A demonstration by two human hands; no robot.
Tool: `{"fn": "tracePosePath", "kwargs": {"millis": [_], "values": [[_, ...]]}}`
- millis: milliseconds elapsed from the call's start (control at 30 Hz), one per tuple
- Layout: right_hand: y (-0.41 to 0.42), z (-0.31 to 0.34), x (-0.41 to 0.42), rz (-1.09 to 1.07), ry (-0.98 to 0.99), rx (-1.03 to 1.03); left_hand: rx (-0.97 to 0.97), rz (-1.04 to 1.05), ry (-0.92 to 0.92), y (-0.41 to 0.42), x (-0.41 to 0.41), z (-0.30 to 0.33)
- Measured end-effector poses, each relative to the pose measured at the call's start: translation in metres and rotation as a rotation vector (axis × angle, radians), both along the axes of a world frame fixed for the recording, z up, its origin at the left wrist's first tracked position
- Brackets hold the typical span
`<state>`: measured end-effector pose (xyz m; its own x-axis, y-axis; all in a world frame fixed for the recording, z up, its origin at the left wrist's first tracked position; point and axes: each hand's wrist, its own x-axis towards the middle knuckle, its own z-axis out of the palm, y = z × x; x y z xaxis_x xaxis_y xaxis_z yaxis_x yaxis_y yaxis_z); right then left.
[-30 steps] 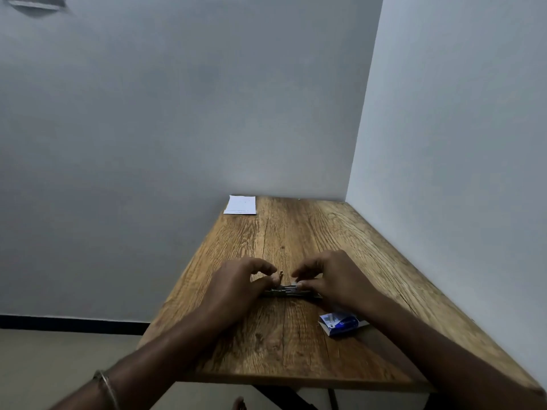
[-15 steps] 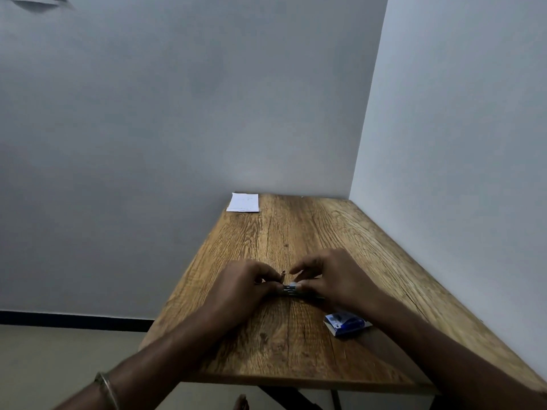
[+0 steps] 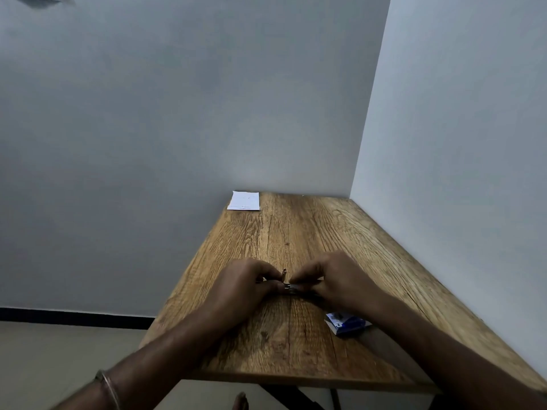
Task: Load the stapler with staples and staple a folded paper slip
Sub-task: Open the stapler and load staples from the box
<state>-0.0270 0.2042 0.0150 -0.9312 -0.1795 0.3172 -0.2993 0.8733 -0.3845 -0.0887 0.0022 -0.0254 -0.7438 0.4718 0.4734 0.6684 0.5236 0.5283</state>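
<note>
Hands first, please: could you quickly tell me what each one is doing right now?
Left hand: fingers curled, gripping the stapler on the table.
Right hand: fingers curled, pinching the same stapler from the other end.

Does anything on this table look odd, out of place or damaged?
Nothing looks damaged or spilled. Both hands, left and right, hold the small stapler on the wooden table. The paper slip lies flat at the far corner, and the blue staple box sits by the right wrist.
</note>
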Motion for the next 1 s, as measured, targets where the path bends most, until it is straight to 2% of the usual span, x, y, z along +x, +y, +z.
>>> {"fn": "tracePosePath", "kwargs": {"millis": [367,567,1000], "values": [[0.004,-0.001,0.005,0.060,-0.084,0.026,0.005,0.012,0.012,0.000,0.001,0.000],[0.006,-0.001,0.010,0.054,0.009,0.000,0.004,0.018,0.004,0.001,0.002,0.000],[0.004,-0.004,0.006,0.105,-0.011,0.058,0.006,0.011,0.008,0.000,0.001,-0.001]]}}
